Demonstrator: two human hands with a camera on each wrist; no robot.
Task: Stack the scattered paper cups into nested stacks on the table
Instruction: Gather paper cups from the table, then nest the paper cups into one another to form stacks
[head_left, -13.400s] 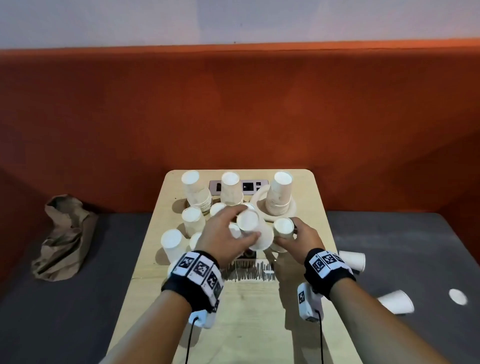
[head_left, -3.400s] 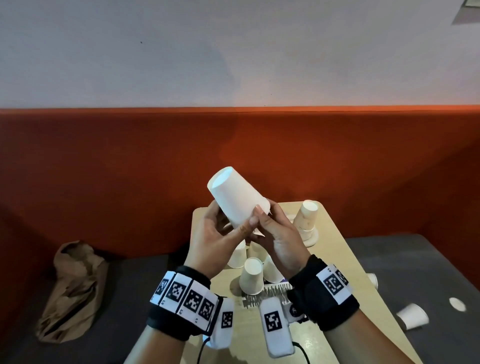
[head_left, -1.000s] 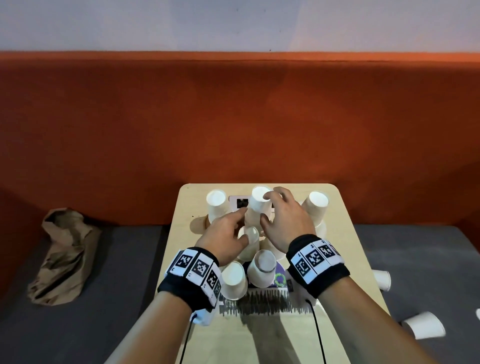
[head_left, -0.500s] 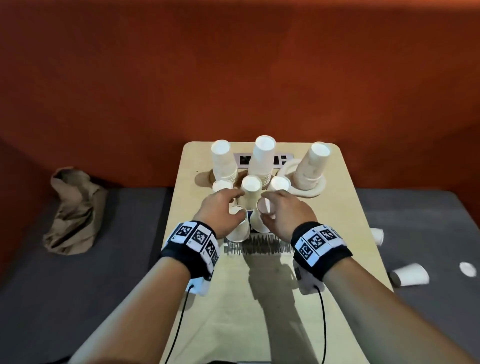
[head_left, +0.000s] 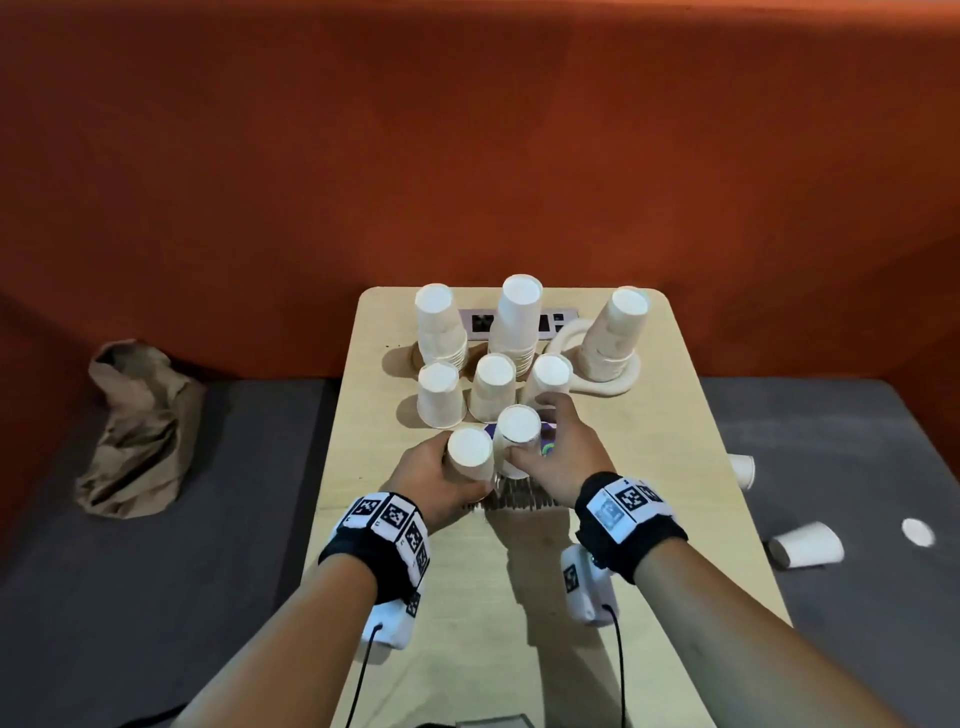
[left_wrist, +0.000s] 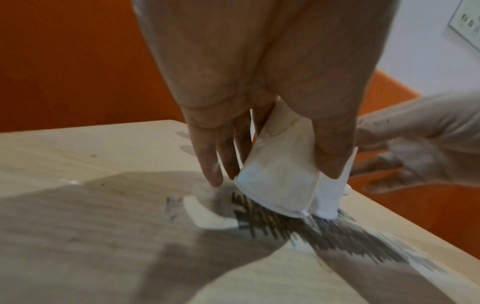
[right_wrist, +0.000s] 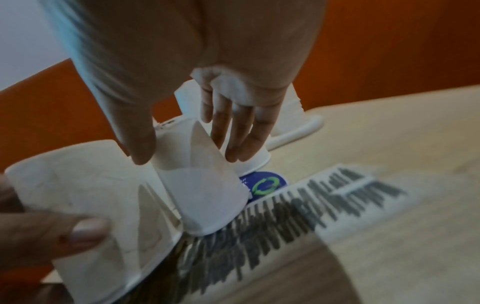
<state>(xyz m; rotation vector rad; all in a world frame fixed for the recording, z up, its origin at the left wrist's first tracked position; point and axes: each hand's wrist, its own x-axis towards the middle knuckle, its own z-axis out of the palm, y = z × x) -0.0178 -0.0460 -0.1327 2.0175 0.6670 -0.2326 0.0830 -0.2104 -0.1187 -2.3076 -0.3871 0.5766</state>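
White paper cups stand upside down on the wooden table (head_left: 675, 467). Three nested stacks (head_left: 517, 322) line the far edge, and three single cups (head_left: 492, 387) stand in front of them. My left hand (head_left: 436, 475) grips the near-left cup (head_left: 470, 460) (left_wrist: 283, 185), which is tilted with its rim on the table. My right hand (head_left: 558, 457) holds the cup beside it (head_left: 517, 439) (right_wrist: 205, 195) between thumb and fingers. The two held cups touch side by side.
The right stack sits on a white ring (head_left: 618, 384). A barcode label (head_left: 519, 499) lies just under my hands. Two cups (head_left: 805, 543) and a white disc (head_left: 917, 531) lie on the grey surface at right. A brown paper bag (head_left: 135, 431) lies at left.
Both hands have taken the two front cups and drawn them a little nearer to me, away from the row of three single cups.
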